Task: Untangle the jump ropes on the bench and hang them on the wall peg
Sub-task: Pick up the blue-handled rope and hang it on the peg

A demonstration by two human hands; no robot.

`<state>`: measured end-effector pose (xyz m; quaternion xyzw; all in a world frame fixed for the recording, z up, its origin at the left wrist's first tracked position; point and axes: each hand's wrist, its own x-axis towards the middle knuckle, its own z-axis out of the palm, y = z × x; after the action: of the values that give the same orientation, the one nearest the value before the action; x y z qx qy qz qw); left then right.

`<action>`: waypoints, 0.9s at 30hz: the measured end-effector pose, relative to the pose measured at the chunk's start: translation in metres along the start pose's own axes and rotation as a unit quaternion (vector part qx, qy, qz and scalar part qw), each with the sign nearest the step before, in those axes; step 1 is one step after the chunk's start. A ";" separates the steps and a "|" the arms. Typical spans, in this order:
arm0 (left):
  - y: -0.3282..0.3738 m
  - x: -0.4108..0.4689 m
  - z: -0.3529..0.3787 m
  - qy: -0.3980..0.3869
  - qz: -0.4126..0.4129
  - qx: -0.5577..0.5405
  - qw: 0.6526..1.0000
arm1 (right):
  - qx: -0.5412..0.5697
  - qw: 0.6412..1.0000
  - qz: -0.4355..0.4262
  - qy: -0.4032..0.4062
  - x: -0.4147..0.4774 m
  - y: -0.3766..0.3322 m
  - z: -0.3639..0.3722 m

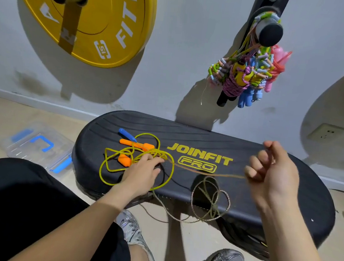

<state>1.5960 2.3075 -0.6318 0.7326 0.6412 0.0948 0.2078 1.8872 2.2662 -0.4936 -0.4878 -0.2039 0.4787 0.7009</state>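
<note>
**Untangling step on the bench (197, 137); hanging not yet begun.**
One blue handle (126, 134), two orange handles (124, 160) and one yellow rope (154, 152) lay knotted at the left, with the left hand (142, 169) pressing on them, fingers straight. One speckled rope (214, 210) ran taut to the right hand (272, 171), which pinched it. Next, probably: work its end free, then loop it over the single wall peg (270, 33).

Hanging rope bundle (241, 74) crowds the wall peg (270, 33).
</note>
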 end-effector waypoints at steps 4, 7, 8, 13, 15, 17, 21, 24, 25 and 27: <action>-0.002 0.004 0.005 0.087 0.004 -0.014 0.996 | -0.546 0.819 -0.173 -0.032 0.009 0.024 -0.022; 0.001 0.003 0.003 0.164 -0.035 0.025 0.986 | -0.755 0.620 -0.194 -0.094 0.007 0.065 -0.031; 0.000 0.003 0.003 0.177 -0.042 0.039 0.983 | -0.799 0.558 -0.197 -0.103 0.004 0.081 -0.031; -0.009 -0.002 -0.001 0.142 0.001 0.037 0.989 | -0.879 0.418 -0.170 -0.154 -0.002 0.142 -0.048; -0.012 -0.004 0.002 0.111 0.019 0.051 0.992 | -0.883 0.411 -0.172 -0.146 0.001 0.149 -0.053; -0.013 -0.004 0.005 0.091 0.027 0.066 0.993 | -0.871 0.432 -0.194 -0.133 0.007 0.151 -0.052; -0.017 -0.002 0.008 0.068 -0.027 0.107 0.992 | -0.583 0.774 -0.116 -0.216 0.018 0.128 -0.032; -0.020 0.003 0.009 0.078 -0.072 0.105 0.989 | -0.338 0.915 -0.143 -0.166 0.017 0.097 -0.007; -0.020 0.006 0.009 0.083 -0.086 0.095 0.988 | -0.288 0.935 -0.160 -0.127 0.018 0.088 -0.001; -0.018 0.012 0.007 0.084 -0.114 0.059 0.988 | -0.203 0.962 -0.173 -0.066 0.020 0.070 0.005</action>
<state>1.5844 2.3195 -0.6474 0.6555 0.7398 0.0935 0.1194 1.8592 2.2910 -0.5564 -0.5444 -0.4237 0.3299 0.6444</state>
